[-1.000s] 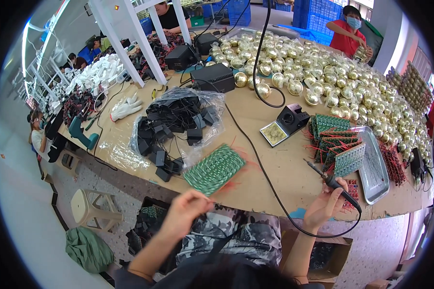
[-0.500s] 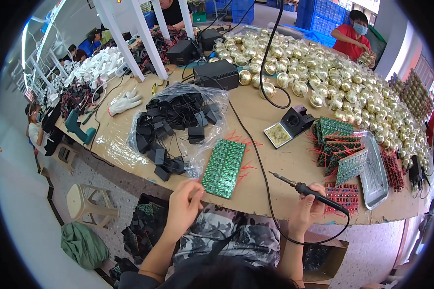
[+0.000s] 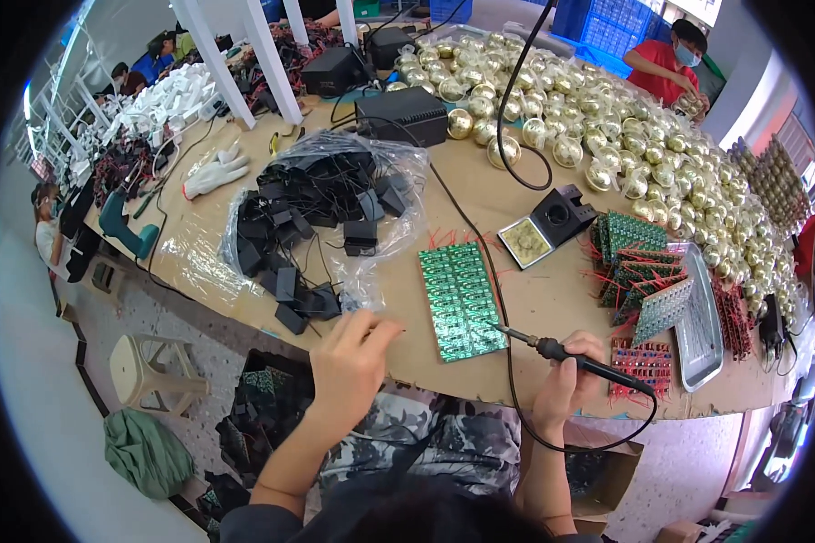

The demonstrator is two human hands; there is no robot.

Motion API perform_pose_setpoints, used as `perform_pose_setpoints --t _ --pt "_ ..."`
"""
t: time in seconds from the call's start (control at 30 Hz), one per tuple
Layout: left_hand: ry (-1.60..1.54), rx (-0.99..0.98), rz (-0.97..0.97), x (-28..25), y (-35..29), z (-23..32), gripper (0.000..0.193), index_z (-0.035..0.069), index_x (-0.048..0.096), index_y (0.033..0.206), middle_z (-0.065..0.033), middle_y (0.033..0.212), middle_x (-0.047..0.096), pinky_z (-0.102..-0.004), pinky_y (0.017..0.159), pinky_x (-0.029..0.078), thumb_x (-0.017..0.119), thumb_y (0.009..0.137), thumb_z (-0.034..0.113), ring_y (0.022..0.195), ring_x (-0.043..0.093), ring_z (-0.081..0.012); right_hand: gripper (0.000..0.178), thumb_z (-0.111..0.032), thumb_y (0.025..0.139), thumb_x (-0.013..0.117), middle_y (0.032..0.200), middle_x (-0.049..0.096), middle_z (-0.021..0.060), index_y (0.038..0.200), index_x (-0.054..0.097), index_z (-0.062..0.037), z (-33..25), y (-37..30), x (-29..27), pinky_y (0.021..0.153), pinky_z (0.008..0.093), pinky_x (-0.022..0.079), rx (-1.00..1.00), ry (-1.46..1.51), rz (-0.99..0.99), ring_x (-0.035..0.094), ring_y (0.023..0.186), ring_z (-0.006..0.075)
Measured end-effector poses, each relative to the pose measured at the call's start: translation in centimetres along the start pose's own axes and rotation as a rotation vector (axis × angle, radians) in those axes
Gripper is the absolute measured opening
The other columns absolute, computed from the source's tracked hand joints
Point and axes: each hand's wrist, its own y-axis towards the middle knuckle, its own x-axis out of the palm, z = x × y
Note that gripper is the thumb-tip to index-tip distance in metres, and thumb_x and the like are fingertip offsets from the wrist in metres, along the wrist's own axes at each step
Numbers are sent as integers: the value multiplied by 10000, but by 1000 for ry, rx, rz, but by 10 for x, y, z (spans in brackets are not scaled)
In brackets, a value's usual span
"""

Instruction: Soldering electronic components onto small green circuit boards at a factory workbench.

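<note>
We're apparently setting up to solder, right hand (image 3: 566, 385) gripping the iron (image 3: 598, 366), left hand (image 3: 351, 362) half-curled, contents unclear. The circuit board (image 3: 462, 300) is lying at twelve o'clock, calling for steady tip placement.

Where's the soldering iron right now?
In the head view, right of centre, the soldering iron is in the right hand, its tip by the flat green circuit board.

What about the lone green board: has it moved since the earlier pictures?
Yes, the board has moved right, closer to the soldering stand.
</note>
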Motion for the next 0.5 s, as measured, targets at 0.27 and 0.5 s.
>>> perform_pose_setpoints --t 0.27,0.5 --pt "-38 277 -164 29 -15 -16 230 34 632 947 -82 861 584 -373 707 526 666 723 -4 843 612 -282 199 -204 875 604 918 474 96 917 520 -28 -2 -13 3 690 282 393 -15 -77 -63 460 785 165" --pt "-168 178 -79 51 -28 3 201 21 614 915 -97 864 599 -368 652 497 758 777 -3 765 599 -294 235 -245 889 619 873 496 101 879 530 -28 -3 -22 -2 646 275 396 -117 -104 -146 480 730 167"
